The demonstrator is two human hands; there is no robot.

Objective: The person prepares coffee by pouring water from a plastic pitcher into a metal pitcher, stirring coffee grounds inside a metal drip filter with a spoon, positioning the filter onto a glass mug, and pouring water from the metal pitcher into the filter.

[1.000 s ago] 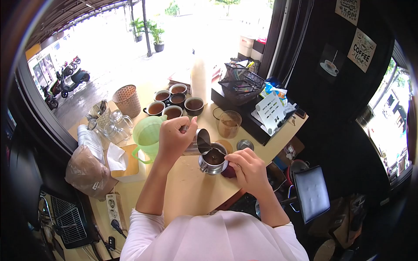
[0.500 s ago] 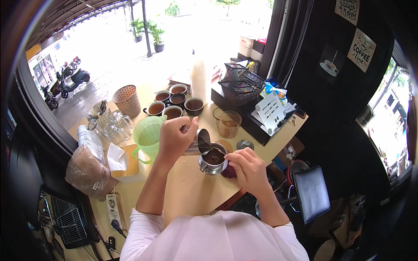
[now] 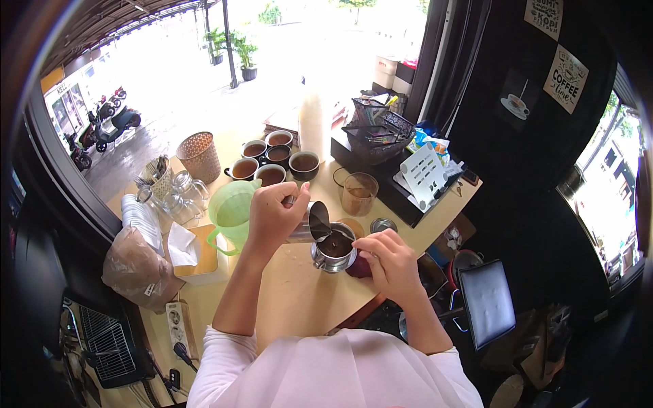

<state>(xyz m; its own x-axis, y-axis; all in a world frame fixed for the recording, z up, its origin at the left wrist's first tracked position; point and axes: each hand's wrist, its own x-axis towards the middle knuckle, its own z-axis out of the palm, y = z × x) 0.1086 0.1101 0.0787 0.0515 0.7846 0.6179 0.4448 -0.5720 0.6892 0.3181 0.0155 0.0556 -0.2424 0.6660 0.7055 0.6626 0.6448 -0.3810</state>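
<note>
Clear plastic is making up the puffy bag (image 3: 139, 272) that is lying at the far left, and a white plug strip (image 3: 177, 325) is lying below it. Glass mugs (image 3: 180, 202) are sitting close together above, and the tissue box (image 3: 211, 272) is standing just right of the bag with a white tissue poking up. Next comes the brown basket (image 3: 198, 158), which is standing near six cups (image 3: 271, 175) that are holding brown drink. The green jug (image 3: 228, 216) is standing just beside the left hand (image 3: 275, 216), which is closing around the metal jug (image 3: 311, 226) and tipping its mouth over the metal pot (image 3: 333, 253). The pot is sitting upright on the table (image 3: 289, 289), with dark brown stuff inside. The right hand (image 3: 386, 257) is pinching a thin thing at the pot's right edge, fingers close together; it is too small to name. Behind the pot, a drinking glass (image 3: 358, 197) is holding something light brown, and a round metal thing (image 3: 383, 227) is lying above the right hand. Farther right, a white card (image 3: 423, 177) is leaning on the black tray (image 3: 381, 194)
</note>
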